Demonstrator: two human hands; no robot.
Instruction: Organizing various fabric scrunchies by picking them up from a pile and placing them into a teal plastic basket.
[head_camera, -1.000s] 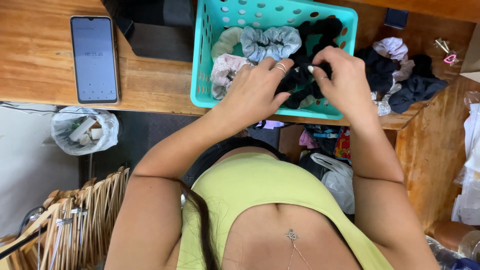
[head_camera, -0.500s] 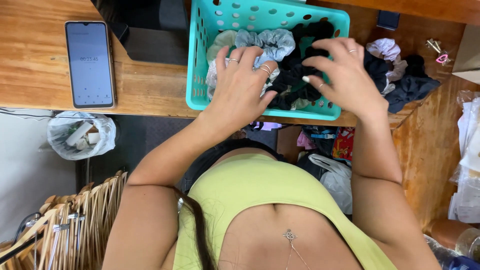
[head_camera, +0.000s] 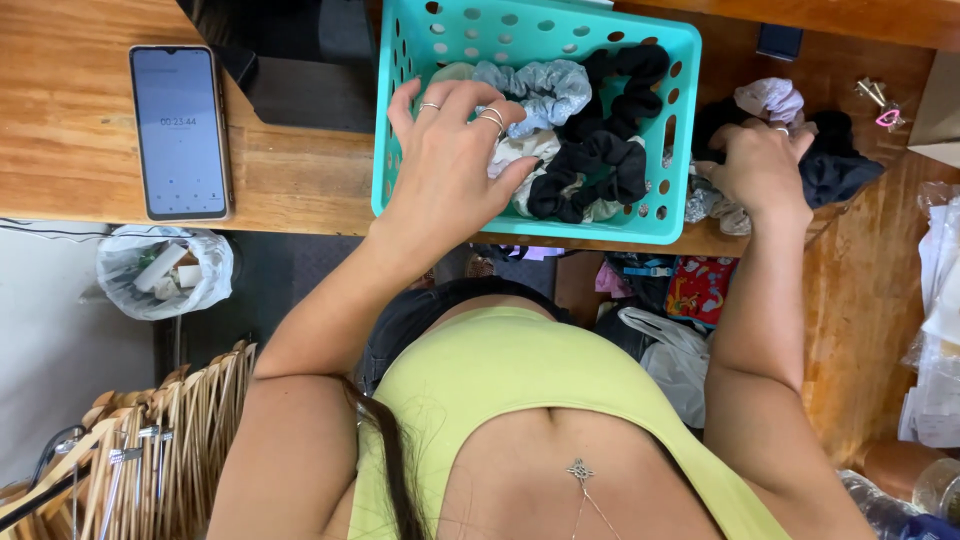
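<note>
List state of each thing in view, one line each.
left hand: inside basket, fingers spread on scrunchies
right hand: on scrunchie pile outside basket
teal basket: upright, part filled
phone: face up, screen lit
plastic bag: open, below the table edge

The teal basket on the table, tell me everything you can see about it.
The teal basket looks like moulded plastic, rectangular, with round holes through its walls and a rolled rim. It sits upright on the wooden table, at its near edge. Inside lie scrunchies: black ones, a grey-blue one and pale ones. The left hand reaches over the near wall and rests on them. The right hand is outside, on a separate pile.
</note>
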